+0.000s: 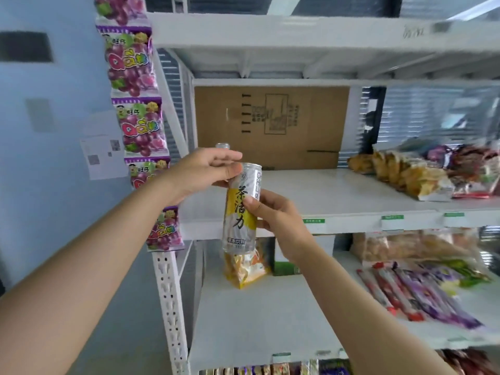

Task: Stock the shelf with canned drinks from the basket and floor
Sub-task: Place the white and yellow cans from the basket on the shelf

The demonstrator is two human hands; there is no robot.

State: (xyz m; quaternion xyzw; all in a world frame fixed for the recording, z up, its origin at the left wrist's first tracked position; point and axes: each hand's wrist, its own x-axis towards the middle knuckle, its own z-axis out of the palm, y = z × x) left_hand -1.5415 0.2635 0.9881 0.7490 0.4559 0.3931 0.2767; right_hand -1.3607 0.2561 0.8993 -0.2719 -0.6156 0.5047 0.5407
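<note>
A tall silver and yellow drink can is held upright in front of the white shelf's middle board. My left hand pinches the can's top rim between thumb and fingers. From the right, my right hand grips its middle. Just above my left hand the silver top of a second can shows; its body is hidden, so I cannot tell whether it stands on the board or is held.
A cardboard box stands at the back of the middle board, with snack bags to the right. The lower board carries a yellow bag and long snack packets. Purple candy bags hang on the left post.
</note>
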